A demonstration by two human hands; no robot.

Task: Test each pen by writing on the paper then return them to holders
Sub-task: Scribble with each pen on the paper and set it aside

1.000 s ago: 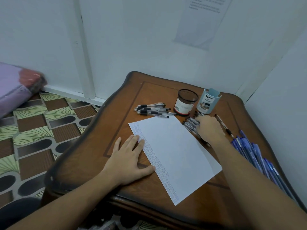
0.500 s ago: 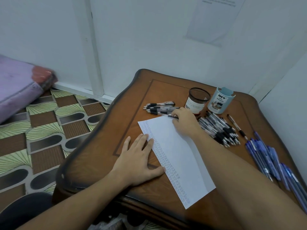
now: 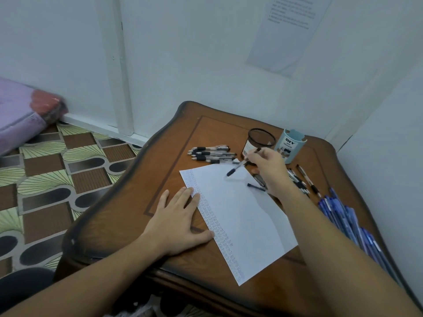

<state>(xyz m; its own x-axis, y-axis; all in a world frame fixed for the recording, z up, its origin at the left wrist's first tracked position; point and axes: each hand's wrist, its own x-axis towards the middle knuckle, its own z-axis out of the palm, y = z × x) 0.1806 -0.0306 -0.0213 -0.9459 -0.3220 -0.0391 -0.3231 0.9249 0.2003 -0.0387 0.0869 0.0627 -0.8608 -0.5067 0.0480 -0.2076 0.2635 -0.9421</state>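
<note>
Pinched in the curled fingers of the right hand point(image 3: 267, 170), tilted tip-down just above the far end of the paper point(image 3: 235, 216): one black-grip pen point(image 3: 240, 164). Pressed flat under the left hand point(image 3: 180, 220), fingers straight: the sheet's left edge, on the counter point(image 3: 174, 161). Lower the tip onto bare paper beside the column of marks (not over it). Write lightly and check the ink. Then probably drop into the mesh holder point(image 3: 259, 143) or the pale blue holder point(image 3: 290, 147) just behind.
</note>
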